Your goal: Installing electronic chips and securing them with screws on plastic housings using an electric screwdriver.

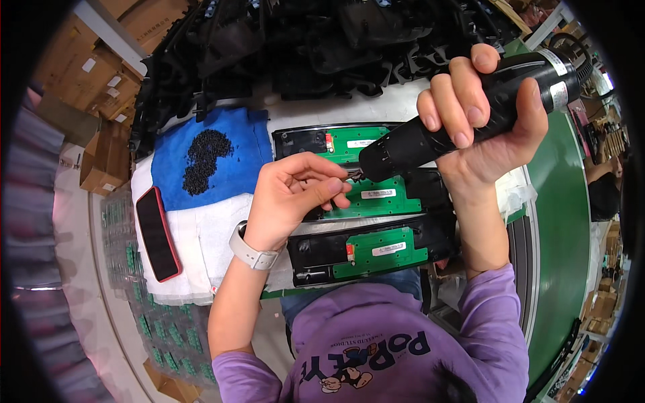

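In the head view, a person is working with two bare hands over three black housings [306,252], which are lying in a row, one behind another, on a white cloth [218,235]. Each housing is carrying a green circuit board [406,201] with a white label, and the middle board is sitting under the hands, partly hidden by them.

The right hand [480,131] is holding a black cylindrical tool [500,101]; its fingers are wrapping around the body, and the thumb is pressing from the other side. The tool is lying tilted in the grip, with its wider end up at the right and its narrower nose pointing down to the left. A black cable [581,57] is coming out of the wider end.

The left hand [289,195] is pinching some small dark pieces [355,174] between thumb and index finger, just beside the nose of the tool. Whether they are touching it, one cannot tell. On this wrist the person is wearing a pale watch [254,252].

To the left, a heap of tiny black parts [205,161] is resting on a blue cloth [168,158], and a phone with a red edge [158,235] is lying near it. Behind the housings, many black plastic parts [302,54] are piling up, and cardboard boxes [74,67] are standing at the far left.
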